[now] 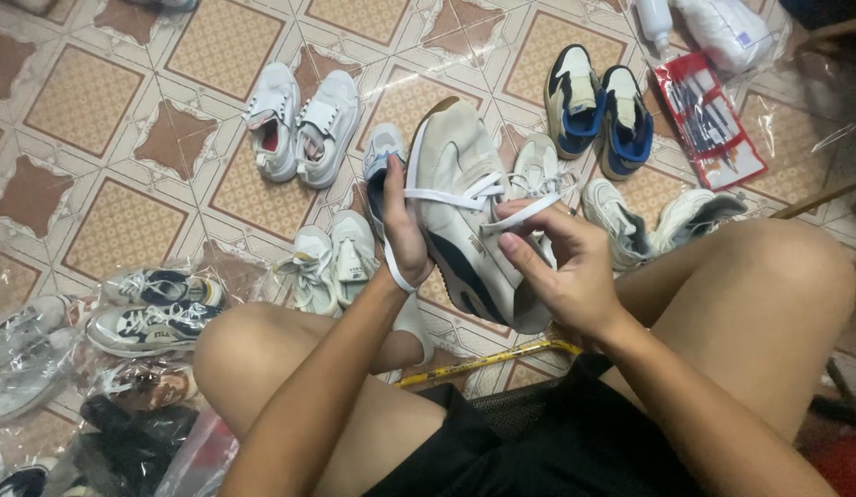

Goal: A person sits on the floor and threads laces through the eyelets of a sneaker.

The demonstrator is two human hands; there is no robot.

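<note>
Fingers of left hand (405, 230) wrapped around the side of a cream sneaker (465, 202), thumb side hidden behind the upper; a white lace (446, 197) loops over that wrist. Far left on the patterned tile floor (124, 110): sneakers in clear plastic bags (152, 313), stacked near the left knee. Above them, well apart, a pair of white strap sneakers (299, 124) side by side. Just below those, a pair of pale mint sneakers (331, 262) partly behind the left forearm. Center: cream sneaker held up between both hands above the lap, toe pointing away, dark navy stripe on its side, gum sole edge showing at the toe. A white-and-blue shoe (380, 156) sits behind it, mostly blocked. Right hand (561, 267) fingers pinched narrow on the lace end, pulling it taut across the tongue. Yellow stick (488, 361) lies on the floor under the shoe, between the knees. Further right: 2 navy-and-cream sneakers (598, 110) upright, then a white-grey pair (663, 216) touching the right knee. Top right: red flat packet of tools (709, 120) in plastic.
</note>
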